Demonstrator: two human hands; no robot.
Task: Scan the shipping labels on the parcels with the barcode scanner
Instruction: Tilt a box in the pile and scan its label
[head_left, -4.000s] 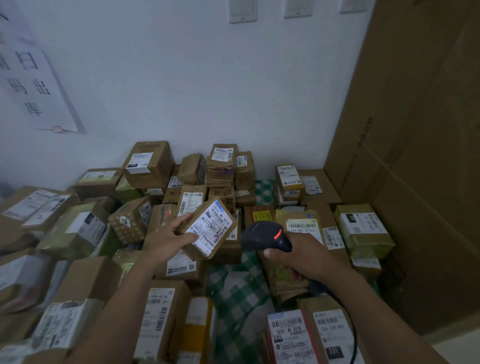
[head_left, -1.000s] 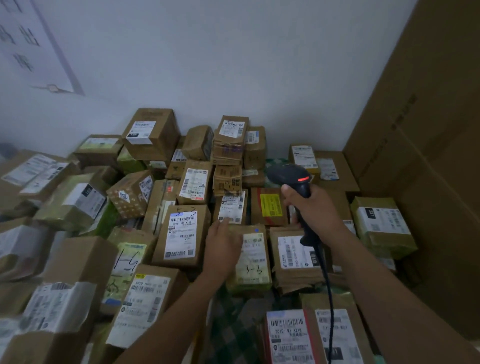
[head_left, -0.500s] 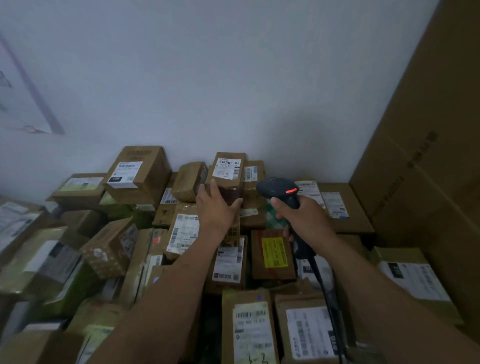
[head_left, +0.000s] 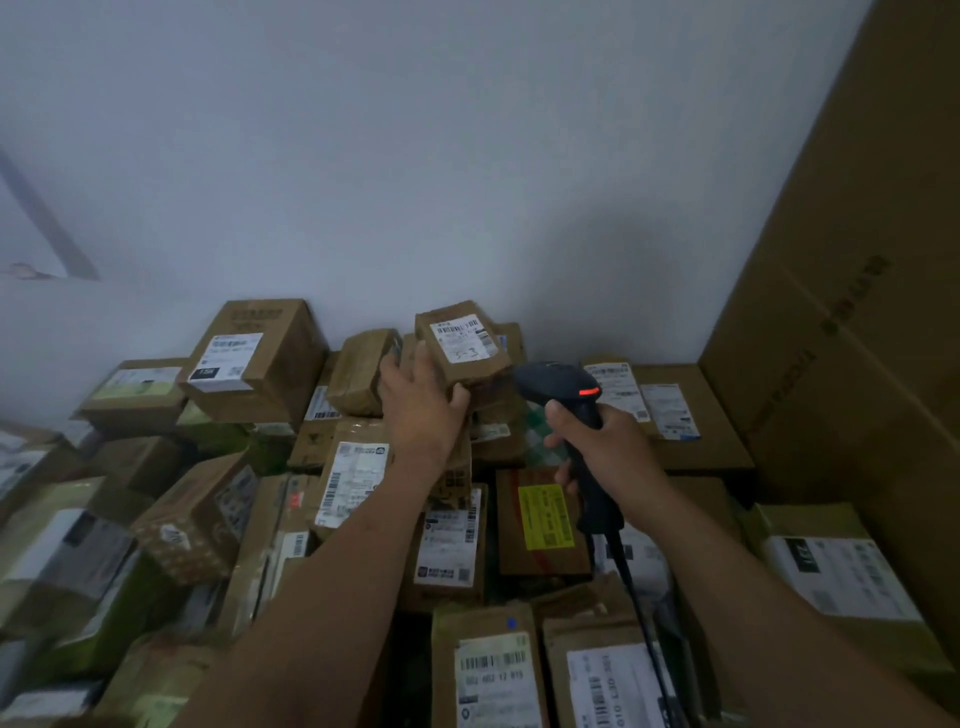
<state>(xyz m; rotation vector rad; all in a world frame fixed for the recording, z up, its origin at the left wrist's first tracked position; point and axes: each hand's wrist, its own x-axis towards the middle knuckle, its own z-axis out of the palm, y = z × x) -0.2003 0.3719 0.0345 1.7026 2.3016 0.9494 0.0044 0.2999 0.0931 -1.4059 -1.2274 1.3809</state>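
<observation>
A small brown parcel (head_left: 465, 345) with a white shipping label (head_left: 463, 339) is lifted at the back of the pile near the wall, label facing me. My left hand (head_left: 422, 408) grips its lower left corner. My right hand (head_left: 605, 452) holds the black barcode scanner (head_left: 558, 387) by its handle, just right of the parcel. The scanner's head shows a red light, and its cable (head_left: 641, 623) runs down toward me.
Many labelled cardboard parcels cover the surface, among them a bigger box (head_left: 254, 358) at the back left and one with a yellow label (head_left: 543, 519) under my right wrist. A tall cardboard sheet (head_left: 852, 322) leans at the right. The white wall (head_left: 415, 156) stands behind.
My left hand left the near parcels, reached to the back and took hold of the small parcel, raising it. The scanner moved back with my right hand and stays beside the parcel.
</observation>
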